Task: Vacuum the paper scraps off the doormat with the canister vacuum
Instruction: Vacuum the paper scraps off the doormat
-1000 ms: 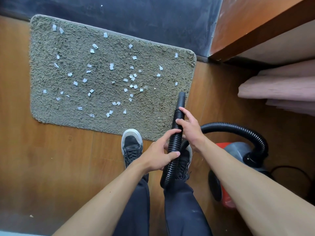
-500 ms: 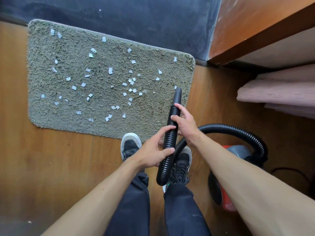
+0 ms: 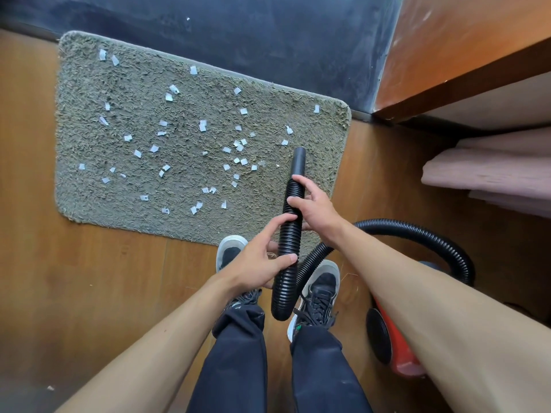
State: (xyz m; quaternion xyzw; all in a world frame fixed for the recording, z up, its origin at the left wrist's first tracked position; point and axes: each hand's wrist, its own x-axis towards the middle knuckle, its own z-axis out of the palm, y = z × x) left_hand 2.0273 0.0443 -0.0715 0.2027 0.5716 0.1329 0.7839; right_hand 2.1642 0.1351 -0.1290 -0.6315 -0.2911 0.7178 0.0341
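Observation:
A grey shaggy doormat (image 3: 125,84) lies on the wooden floor, strewn with several small white paper scraps (image 3: 202,125). Both hands hold the black ribbed vacuum hose (image 3: 287,281). My left hand (image 3: 262,260) grips it lower down, my right hand (image 3: 316,207) grips it higher, just below the smooth black nozzle (image 3: 298,160). The nozzle tip hovers over the mat's right part, close to the scraps. The hose loops right to the red and grey canister (image 3: 396,347), partly hidden behind my right forearm.
My two dark sneakers (image 3: 322,281) stand at the mat's near edge. A dark wall panel (image 3: 268,34) runs behind the mat. A wooden shelf unit (image 3: 465,55) with folded pink cloth (image 3: 492,171) stands at the right. Bare wooden floor (image 3: 59,278) lies to the left.
The nozzle and both hands have moved forward, further over the mat's right part. My feet have stepped closer to the mat, and the view has shifted slightly.

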